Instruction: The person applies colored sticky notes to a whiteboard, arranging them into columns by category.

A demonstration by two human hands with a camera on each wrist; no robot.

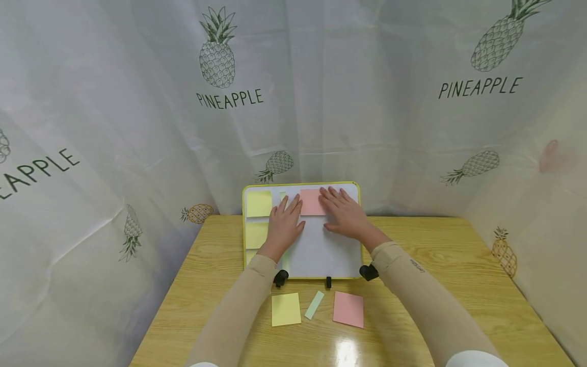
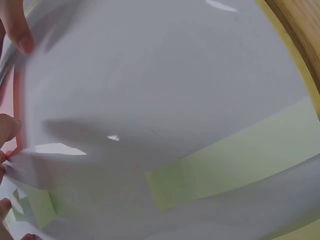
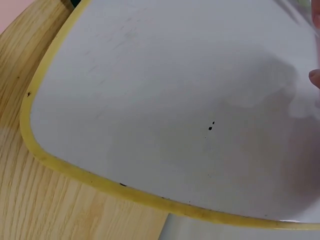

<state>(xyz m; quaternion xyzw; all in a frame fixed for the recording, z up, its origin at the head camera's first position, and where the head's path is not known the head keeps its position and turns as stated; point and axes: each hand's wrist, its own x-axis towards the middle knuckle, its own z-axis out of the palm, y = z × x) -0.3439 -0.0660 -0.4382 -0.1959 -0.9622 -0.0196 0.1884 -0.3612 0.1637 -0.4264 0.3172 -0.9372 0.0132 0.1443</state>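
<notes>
A pink sticky note (image 1: pixel 310 203) lies near the top of a small whiteboard (image 1: pixel 325 250) with a yellow frame. My right hand (image 1: pixel 345 214) rests on the note's right part, its fingers spread and fairly straight. At the note's left edge are the fingertips of my left hand (image 1: pixel 284 225), whose fingers are also extended. That hand partly covers pale green strips; one green strip (image 2: pixel 240 155) shows clearly in the left wrist view. Down the board's left side runs a column of yellow sticky notes (image 1: pixel 259 204). The right wrist view catches mostly bare whiteboard (image 3: pixel 150 110).
In front of the board, a yellow note pad (image 1: pixel 286 309), a narrow green strip pad (image 1: pixel 314 305) and a pink note pad (image 1: pixel 348 309) lie on the wooden table (image 1: pixel 197 306). Black supports (image 1: pixel 281 278) stand at the board's lower edge. A pineapple-print curtain (image 1: pixel 344 127) hangs behind.
</notes>
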